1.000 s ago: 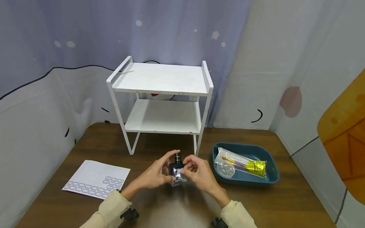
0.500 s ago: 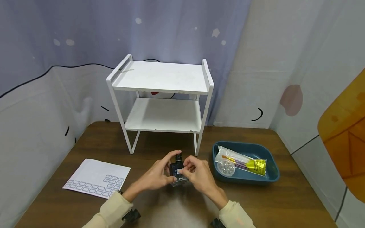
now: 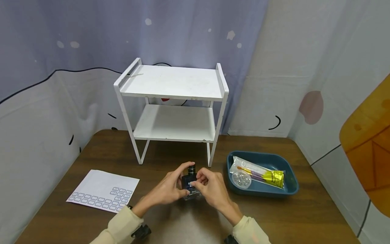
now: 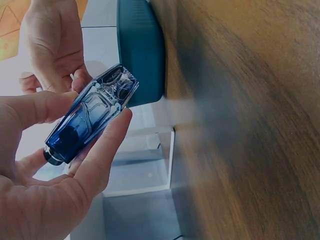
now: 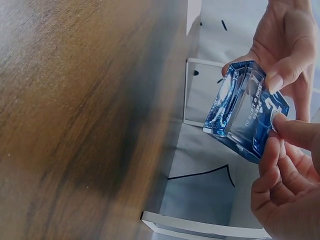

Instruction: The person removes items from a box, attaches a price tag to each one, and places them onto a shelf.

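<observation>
A dark blue glass bottle with a black cap and white lettering is held over the front middle of the table. The left hand grips it from the left, index finger on the cap and thumb low on the front. At its right side, the right hand has its thumb on the bottle's front and its fingers curled by the edge. In the right wrist view the right thumb lies over the bottle's lettering, a small pale rim at its tip. The left wrist view shows the bottle tilted, with clear faceted glass at its base.
Behind the hands stands a white two-tier shelf. To the right, a blue tray holds a yellow-ended packet of brushes and a round clear container. On the left lies a white sheet printed with small boxes.
The bottle has shifted very slightly to the right, along with the left hand. Both hands keep nearly the same hold, and the tray, sheet and shelf are unmoved.
</observation>
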{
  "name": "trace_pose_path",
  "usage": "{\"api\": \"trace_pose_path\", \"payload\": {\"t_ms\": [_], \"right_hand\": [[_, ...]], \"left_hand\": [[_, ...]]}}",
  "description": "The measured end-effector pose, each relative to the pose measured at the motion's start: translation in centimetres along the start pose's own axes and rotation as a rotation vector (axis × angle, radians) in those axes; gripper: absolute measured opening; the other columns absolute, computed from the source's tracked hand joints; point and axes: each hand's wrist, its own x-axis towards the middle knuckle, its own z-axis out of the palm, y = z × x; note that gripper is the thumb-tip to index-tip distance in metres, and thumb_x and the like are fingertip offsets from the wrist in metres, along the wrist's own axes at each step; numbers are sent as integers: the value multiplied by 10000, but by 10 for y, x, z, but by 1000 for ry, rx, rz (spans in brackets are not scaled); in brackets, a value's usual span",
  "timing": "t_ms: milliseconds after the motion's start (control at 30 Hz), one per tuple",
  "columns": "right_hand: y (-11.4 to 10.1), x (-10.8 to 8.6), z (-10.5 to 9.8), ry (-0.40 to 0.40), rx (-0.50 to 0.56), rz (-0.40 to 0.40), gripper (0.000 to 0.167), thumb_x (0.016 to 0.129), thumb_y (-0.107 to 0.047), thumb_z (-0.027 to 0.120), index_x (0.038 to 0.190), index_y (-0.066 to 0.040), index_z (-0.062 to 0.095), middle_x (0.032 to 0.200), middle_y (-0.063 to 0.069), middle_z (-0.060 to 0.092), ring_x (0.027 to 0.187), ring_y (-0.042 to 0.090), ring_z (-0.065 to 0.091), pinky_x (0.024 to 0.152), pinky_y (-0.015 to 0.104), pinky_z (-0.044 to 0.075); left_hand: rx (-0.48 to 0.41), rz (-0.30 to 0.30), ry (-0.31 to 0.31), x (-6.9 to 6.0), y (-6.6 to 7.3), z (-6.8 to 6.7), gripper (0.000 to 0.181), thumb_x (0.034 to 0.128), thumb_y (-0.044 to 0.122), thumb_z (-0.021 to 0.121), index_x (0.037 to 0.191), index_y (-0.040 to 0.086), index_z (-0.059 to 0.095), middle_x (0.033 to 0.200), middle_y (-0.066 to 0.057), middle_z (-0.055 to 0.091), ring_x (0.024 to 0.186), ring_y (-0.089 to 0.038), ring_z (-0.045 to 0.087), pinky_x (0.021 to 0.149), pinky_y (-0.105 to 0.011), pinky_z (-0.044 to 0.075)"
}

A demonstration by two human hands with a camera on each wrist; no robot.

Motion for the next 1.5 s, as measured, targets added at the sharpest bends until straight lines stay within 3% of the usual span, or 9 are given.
{"api": "trace_pose_path", "payload": {"t_ms": [567, 1067, 1500], "right_hand": [[0, 0, 6, 56, -40, 50, 244, 725, -97, 885, 748, -75, 643, 661, 46, 704, 575, 53, 631, 528, 160, 492], [1, 3, 5, 44, -91, 57, 285, 693, -154, 911, 722, -99, 633, 615, 2, 679, 556, 36, 609, 510, 162, 453], [6, 4, 0, 8, -45, 109, 277, 705, -155, 905, 717, -105, 633, 590, -46, 629, 535, 2, 519, 500, 178, 430]], "left_hand": [[6, -34, 1, -1, -1, 0, 894, 737, -69, 744, 1508, 177, 363, 862, -99, 611, 678, -77, 557, 574, -233, 505], [-6, -28, -8, -2, -6, 0, 893, 738, -81, 747, 1495, 216, 376, 847, -97, 609, 670, -73, 557, 560, -226, 495], [-46, -38, -25, -7, -10, -4, 895, 747, -73, 762, 1506, 181, 361, 888, -84, 598, 728, -128, 589, 620, -242, 522]]}}
